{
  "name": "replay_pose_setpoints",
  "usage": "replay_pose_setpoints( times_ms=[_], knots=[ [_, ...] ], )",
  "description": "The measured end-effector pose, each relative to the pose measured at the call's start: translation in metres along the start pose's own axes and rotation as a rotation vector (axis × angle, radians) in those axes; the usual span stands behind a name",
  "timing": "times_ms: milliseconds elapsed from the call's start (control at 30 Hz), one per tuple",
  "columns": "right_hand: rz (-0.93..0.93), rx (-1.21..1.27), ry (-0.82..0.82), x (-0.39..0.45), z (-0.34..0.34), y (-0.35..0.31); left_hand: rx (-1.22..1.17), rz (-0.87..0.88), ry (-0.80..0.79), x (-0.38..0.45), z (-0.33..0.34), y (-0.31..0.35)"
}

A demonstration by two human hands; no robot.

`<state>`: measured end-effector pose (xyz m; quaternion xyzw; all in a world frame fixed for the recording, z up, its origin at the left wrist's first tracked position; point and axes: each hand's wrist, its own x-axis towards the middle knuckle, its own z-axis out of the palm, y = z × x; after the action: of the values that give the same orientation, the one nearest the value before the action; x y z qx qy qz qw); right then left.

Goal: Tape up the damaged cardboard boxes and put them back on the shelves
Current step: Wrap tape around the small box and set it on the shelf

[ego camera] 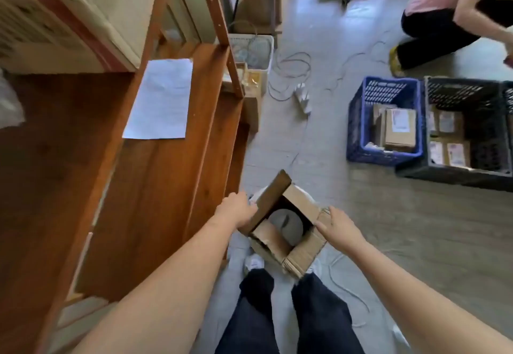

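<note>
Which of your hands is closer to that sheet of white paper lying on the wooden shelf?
Left. The left hand grips the open cardboard box on its shelf side, below the white paper. The right hand holds the box's opposite flap, farther right, away from the shelf.

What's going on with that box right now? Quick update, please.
Both hands on open cardboard box: left hand holds a flap, right hand another. Untaped, round white item inside. Nothing blocking.

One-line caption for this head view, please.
Both hands, left hand and right hand, hold an open cardboard box beside wooden shelves.
</note>
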<state>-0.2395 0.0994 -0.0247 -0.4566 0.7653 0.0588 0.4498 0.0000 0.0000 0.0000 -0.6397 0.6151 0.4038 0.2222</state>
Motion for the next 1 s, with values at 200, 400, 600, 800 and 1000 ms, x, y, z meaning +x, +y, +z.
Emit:
replay_pose_setpoints(
  times_ms=[200, 400, 600, 800, 1000],
  knots=[
    [0.461, 0.419, 0.051, 0.037, 0.078, 0.025, -0.026, 0.006, -0.016, 0.06, 0.045, 0.004],
    [0.577, 0.937, 0.174, 0.077, 0.137, 0.05, -0.174, 0.08, 0.013, 0.113, 0.078, -0.002],
    [0.527, 1.52, 0.097, 0.09, 0.151, 0.06, -0.533, -0.124, -0.082, 0.137, 0.097, -0.007],
    [0.475, 2.066, -0.068, 0.098, 0.16, 0.068, -0.821, -0.139, -0.535, 0.15, 0.111, -0.02],
    [0.329, 1.745, -0.027, 0.111, 0.154, 0.041, -0.779, -0.094, -0.589, 0.162, 0.128, -0.026]
  ],
)
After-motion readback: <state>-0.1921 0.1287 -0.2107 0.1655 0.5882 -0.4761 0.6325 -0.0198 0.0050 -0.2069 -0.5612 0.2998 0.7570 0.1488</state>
